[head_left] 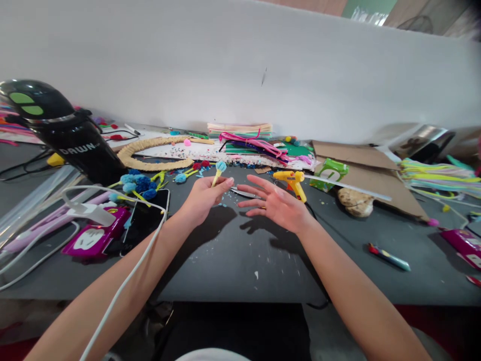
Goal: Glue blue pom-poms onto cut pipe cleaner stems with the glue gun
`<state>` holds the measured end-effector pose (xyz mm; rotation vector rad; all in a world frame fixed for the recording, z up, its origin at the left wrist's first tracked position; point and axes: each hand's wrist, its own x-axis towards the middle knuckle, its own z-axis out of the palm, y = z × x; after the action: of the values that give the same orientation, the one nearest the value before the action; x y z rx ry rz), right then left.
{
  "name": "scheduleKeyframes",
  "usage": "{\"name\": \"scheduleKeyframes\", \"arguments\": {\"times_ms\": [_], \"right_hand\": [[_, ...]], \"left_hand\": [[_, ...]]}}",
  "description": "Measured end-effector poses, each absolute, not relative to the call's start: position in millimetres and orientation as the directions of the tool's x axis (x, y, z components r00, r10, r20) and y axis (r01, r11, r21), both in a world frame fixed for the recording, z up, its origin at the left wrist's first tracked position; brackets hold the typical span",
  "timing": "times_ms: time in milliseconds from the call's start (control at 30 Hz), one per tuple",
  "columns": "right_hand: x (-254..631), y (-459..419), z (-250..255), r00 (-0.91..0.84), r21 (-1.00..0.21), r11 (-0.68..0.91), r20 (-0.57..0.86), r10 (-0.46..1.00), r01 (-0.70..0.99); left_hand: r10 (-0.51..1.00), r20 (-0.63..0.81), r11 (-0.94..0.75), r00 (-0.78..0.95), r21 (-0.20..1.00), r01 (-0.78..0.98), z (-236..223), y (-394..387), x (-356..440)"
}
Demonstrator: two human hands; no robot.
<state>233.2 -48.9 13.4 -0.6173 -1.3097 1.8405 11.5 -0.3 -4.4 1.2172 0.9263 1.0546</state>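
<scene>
The flower (221,166) is pinched in the grip of the left hand (205,198), stem (216,179) tipped toward one o'clock. It is seen at ten o'clock from the right hand (281,204), spread wide, nothing held.

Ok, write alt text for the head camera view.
The left hand pinches a blue-tipped yellow stem above a cluttered dark table; the right hand is open, near a yellow glue gun. A black bottle is at left.
</scene>
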Motion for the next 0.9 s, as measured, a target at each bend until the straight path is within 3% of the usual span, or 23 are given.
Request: {"name": "scheduleKeyframes", "arguments": {"times_ms": [467,667,900], "right_hand": [[237.8,-44.0,10.5,-0.491,-0.946,-0.102,0.065,0.869,-0.306],[237.1,-45.0,12.4,-0.479,-0.969,-0.086,0.037,0.877,-0.232],[236.5,-45.3,11.5,-0.495,-0.962,-0.093,0.048,0.867,-0.257]], "left_hand": [[0.961,-0.002,0.049,0.276,0.986,-0.162,-3.9,-1.9,13.8],[0.962,-0.002,0.026,0.274,0.996,-0.082,-5.2,-2.4,13.8],[0.956,-0.023,0.044,0.293,0.997,-0.063,-3.9,-4.7,16.5]]}}
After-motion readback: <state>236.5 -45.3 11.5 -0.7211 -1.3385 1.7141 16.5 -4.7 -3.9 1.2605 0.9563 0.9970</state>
